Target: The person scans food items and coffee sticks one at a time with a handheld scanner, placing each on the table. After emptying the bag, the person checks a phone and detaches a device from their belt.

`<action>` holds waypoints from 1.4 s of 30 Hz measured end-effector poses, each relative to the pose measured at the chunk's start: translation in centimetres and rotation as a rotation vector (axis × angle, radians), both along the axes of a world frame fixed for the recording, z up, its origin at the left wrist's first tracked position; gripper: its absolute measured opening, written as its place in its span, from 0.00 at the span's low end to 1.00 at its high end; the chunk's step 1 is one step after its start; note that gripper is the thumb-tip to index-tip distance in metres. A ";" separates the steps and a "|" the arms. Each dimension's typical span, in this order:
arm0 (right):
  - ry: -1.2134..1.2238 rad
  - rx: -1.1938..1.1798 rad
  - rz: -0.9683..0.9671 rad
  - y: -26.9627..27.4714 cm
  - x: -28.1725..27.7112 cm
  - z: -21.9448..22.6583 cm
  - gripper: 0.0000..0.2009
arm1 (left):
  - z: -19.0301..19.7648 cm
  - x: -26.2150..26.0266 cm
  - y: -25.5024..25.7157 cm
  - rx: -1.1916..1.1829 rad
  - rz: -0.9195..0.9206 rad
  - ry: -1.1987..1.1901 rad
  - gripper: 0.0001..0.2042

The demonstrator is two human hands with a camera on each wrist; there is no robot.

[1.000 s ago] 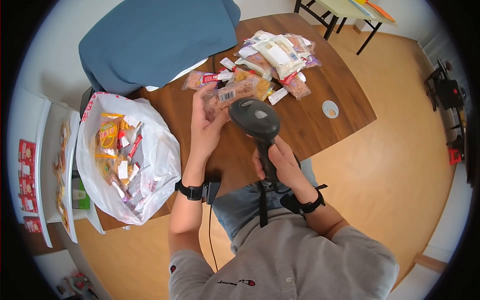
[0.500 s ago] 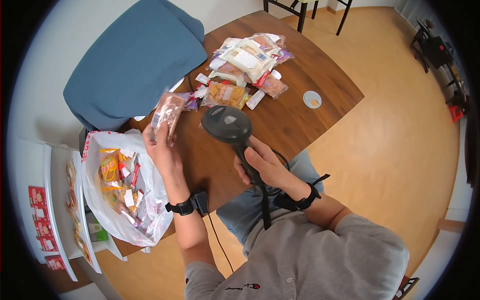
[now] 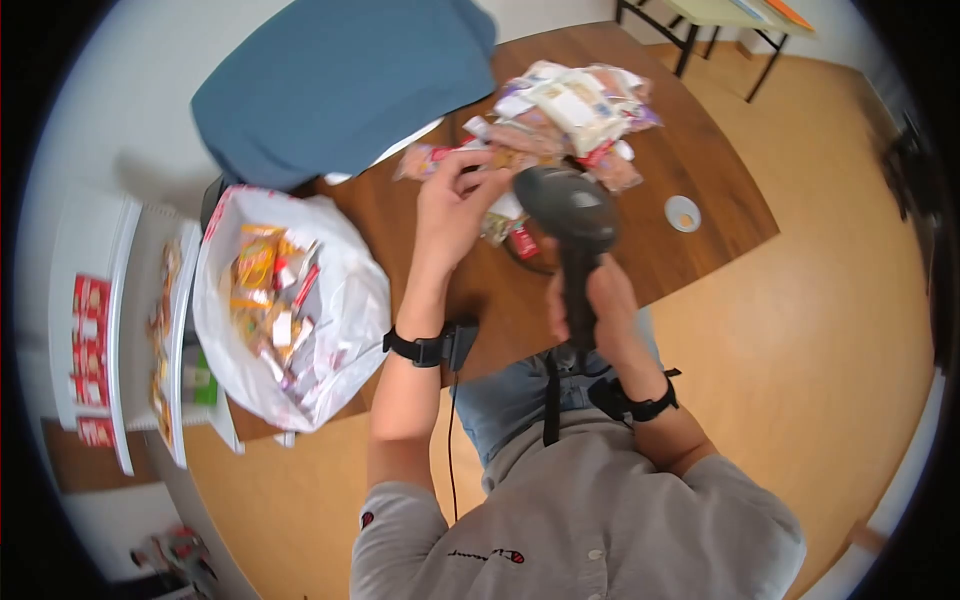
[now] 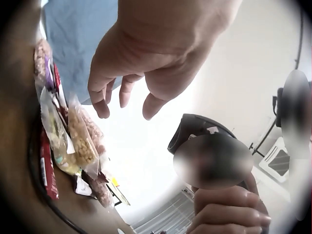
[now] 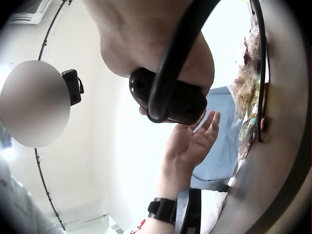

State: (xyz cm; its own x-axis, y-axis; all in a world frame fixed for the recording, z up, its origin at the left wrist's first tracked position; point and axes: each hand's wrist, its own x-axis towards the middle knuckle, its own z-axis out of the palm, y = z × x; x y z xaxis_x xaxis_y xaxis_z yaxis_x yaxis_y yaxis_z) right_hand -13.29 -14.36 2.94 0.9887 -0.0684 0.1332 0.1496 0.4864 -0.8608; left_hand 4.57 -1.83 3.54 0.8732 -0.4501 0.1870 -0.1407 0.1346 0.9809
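My right hand (image 3: 615, 310) grips the handle of a black handheld barcode scanner (image 3: 570, 215), its head slanting toward the left hand. In the right wrist view the handle's butt (image 5: 187, 105) and its cable show below the palm. My left hand (image 3: 450, 220) hovers by the near side of a heap of snack packets (image 3: 580, 110). Its fingers hang loosely bent and apart, holding nothing, as the left wrist view of the hand (image 4: 151, 53) shows. Below the fingertips lie a small greenish packet (image 3: 495, 228) and a red packet (image 3: 525, 242).
A white plastic bag (image 3: 355, 300) with several snack packets stands open at the table's left. Blue cloth (image 3: 340, 90) covers something bulky at the back left. A round white disc (image 3: 683, 214) lies on the right, and shelves (image 3: 120, 330) stand beyond the bag.
The left hand first carried a pink snack packet left toward the bag; now, without it, the hand is back at the heap. Greenish and red packets show near it. The scanner stays in the right hand.
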 end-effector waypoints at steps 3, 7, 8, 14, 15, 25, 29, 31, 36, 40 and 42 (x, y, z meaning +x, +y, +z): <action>0.055 -0.074 -0.095 -0.1 0.1 -0.1 0.38 | 0.9 -0.7 3.6 0.151 0.073 -0.097 0.09; 0.048 -0.036 -0.082 0.3 0.8 -0.3 0.38 | 0.8 0.9 12.3 0.208 0.390 -0.255 0.07; 0.048 -0.029 -0.066 0.5 1.0 -0.3 0.37 | 0.6 1.9 15.1 0.279 0.546 -0.238 0.06; -0.028 -0.056 0.084 0.8 3.1 1.3 0.30 | -1.9 4.7 25.1 1.099 0.796 -0.546 0.19; -0.035 -0.111 0.124 0.8 3.5 1.7 0.29 | -2.7 4.8 25.1 1.100 0.794 -0.548 0.19; 0.005 -0.209 0.220 0.4 5.6 3.3 0.25 | -4.0 7.8 23.6 1.327 0.823 -0.630 0.13; 0.025 -0.088 0.137 0.5 4.8 2.8 0.26 | -2.9 8.4 27.6 1.225 1.061 -0.715 0.12; 0.041 -0.006 0.098 0.6 4.1 2.5 0.26 | -0.9 7.2 29.3 1.171 1.194 -0.573 0.10; 0.045 0.101 0.046 -0.6 3.5 0.5 0.29 | 2.9 3.3 30.4 -0.009 1.053 -0.204 0.12; 0.070 0.231 0.086 -0.7 3.5 -0.7 0.30 | 4.3 0.7 21.7 -0.192 0.764 -0.051 0.13; 0.110 0.180 0.095 -0.5 2.9 -1.0 0.31 | 2.7 1.2 17.5 -0.249 0.587 0.052 0.13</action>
